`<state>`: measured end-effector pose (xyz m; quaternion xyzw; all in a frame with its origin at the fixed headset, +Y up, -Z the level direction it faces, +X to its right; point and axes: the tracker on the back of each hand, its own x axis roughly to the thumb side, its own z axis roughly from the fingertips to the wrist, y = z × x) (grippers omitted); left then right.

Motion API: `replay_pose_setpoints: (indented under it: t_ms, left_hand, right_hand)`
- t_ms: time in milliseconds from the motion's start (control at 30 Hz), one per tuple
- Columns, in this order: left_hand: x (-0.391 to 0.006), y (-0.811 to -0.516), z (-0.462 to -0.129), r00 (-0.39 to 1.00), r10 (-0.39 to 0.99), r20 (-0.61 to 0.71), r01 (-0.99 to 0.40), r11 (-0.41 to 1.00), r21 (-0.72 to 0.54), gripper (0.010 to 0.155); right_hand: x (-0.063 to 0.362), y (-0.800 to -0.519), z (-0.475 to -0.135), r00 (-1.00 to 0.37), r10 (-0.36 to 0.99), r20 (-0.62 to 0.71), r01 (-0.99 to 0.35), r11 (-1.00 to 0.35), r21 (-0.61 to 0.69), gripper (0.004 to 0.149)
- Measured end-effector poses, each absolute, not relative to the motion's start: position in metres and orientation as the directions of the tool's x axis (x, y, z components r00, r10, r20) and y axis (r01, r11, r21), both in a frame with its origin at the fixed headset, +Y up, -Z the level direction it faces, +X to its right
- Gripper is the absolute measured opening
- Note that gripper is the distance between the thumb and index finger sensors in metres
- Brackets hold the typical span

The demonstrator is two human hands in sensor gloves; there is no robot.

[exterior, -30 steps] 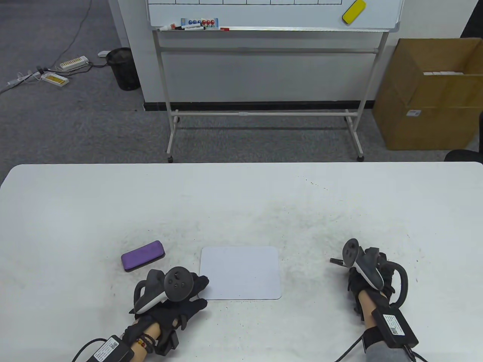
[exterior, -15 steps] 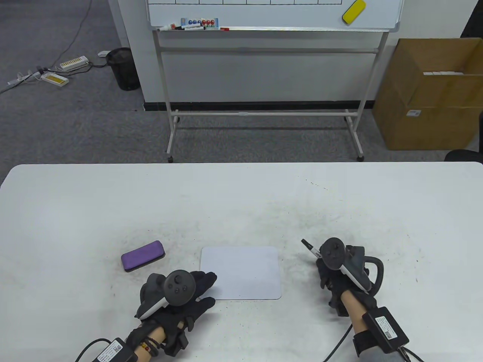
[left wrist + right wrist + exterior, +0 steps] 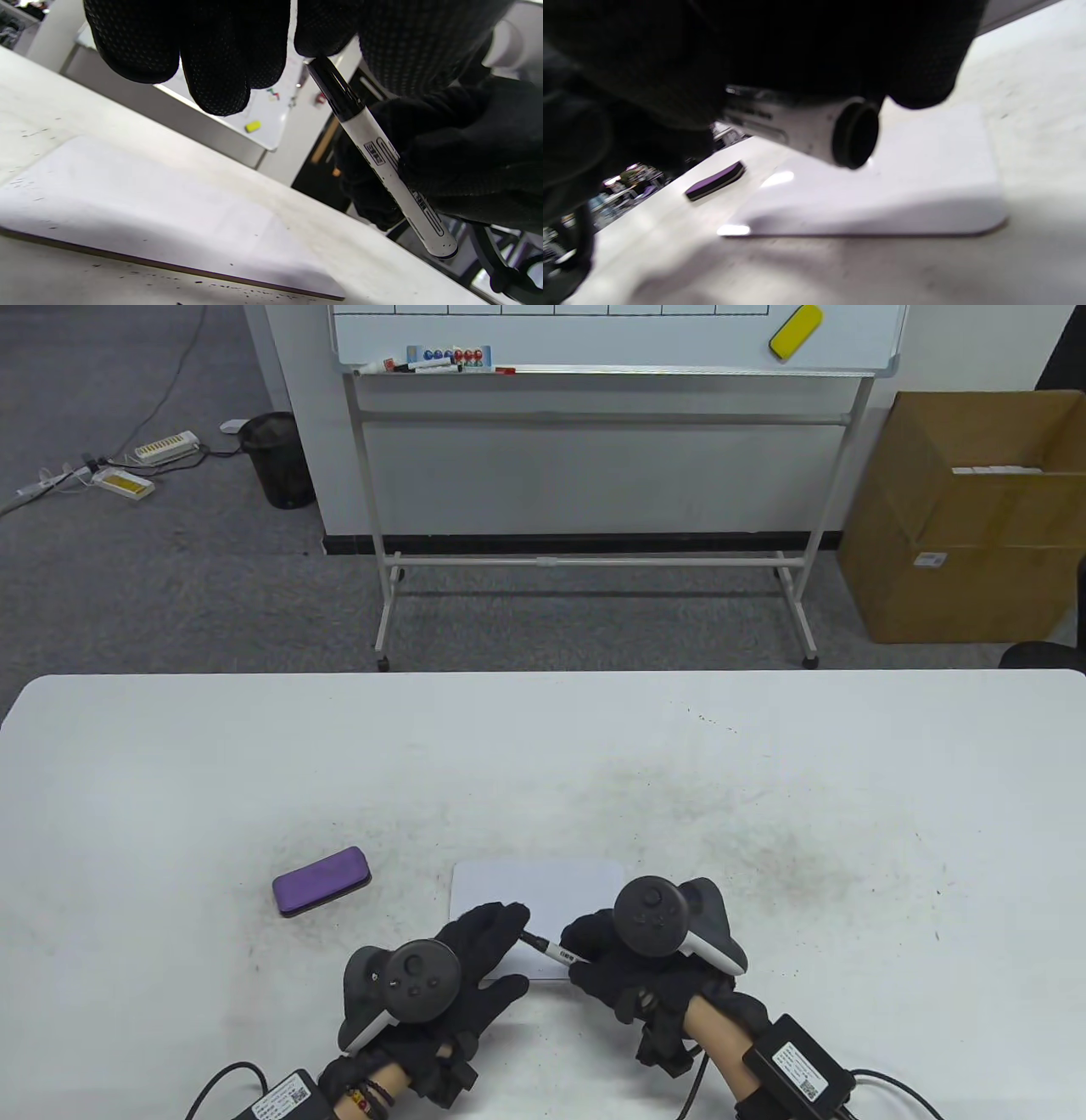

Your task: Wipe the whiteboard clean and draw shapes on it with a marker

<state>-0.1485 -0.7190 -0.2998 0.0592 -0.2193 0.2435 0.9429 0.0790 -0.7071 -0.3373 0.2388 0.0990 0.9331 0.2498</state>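
Near the tabletop's front edge, over the small whiteboard (image 3: pixel 543 891), the right hand (image 3: pixel 632 963) gripped the marker (image 3: pixel 556 950) while the left hand (image 3: pixel 471 959) pinched its black cap; the purple eraser (image 3: pixel 321 881) lay just left.

An office or meeting room — grey carpet (image 3: pixel 170 585), a rolling whiteboard stand (image 3: pixel 594 432), cardboard box (image 3: pixel 959 534) beside it.

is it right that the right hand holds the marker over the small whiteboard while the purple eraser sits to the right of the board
Not quite: the purple eraser lies to the left of the small whiteboard, as the table view shows. The rest holds: the right hand grips the marker over the board.
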Motion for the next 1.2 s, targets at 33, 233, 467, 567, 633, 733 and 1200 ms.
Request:
replay_pose_setpoints:
  t_ms: [33,233,467,567,633,733,1200]
  left_hand:
    - [-0.147,-0.718,-0.299,0.789,0.419,0.449,-0.473,0.881,0.010,0.067]
    - [-0.143,-0.714,-0.295,0.807,0.328,0.490,-0.406,0.912,0.056,0.051]
    - [-0.150,-0.705,-0.296,0.791,0.338,0.511,-0.459,0.879,0.128,0.047]
    - [-0.161,-0.702,-0.298,0.790,0.410,0.456,-0.526,0.835,0.160,0.047]
    - [-0.167,-0.703,-0.300,0.776,0.475,0.415,-0.579,0.797,0.172,0.047]
    - [-0.169,-0.703,-0.300,0.775,0.506,0.379,-0.603,0.772,0.202,0.047]
    - [-0.152,-0.709,-0.297,0.772,0.487,0.408,-0.584,0.797,0.152,0.048]
  right_hand:
    - [0.077,-0.707,-0.337,-0.759,0.517,0.397,-0.413,-0.853,0.319,0.053]
    - [0.079,-0.714,-0.339,-0.693,0.628,0.354,-0.456,-0.762,0.460,0.052]
    - [0.098,-0.719,-0.348,-0.553,0.807,0.206,-0.642,-0.571,0.511,0.055]
    - [0.113,-0.725,-0.350,-0.435,0.893,0.118,-0.806,-0.445,0.390,0.077]
    - [0.119,-0.727,-0.350,-0.401,0.915,0.041,-0.866,-0.393,0.310,0.089]
    - [0.124,-0.736,-0.352,-0.261,0.964,-0.043,-0.929,-0.238,0.284,0.090]
    - [0.104,-0.755,-0.340,0.187,0.953,-0.239,-0.926,0.253,0.281,0.056]
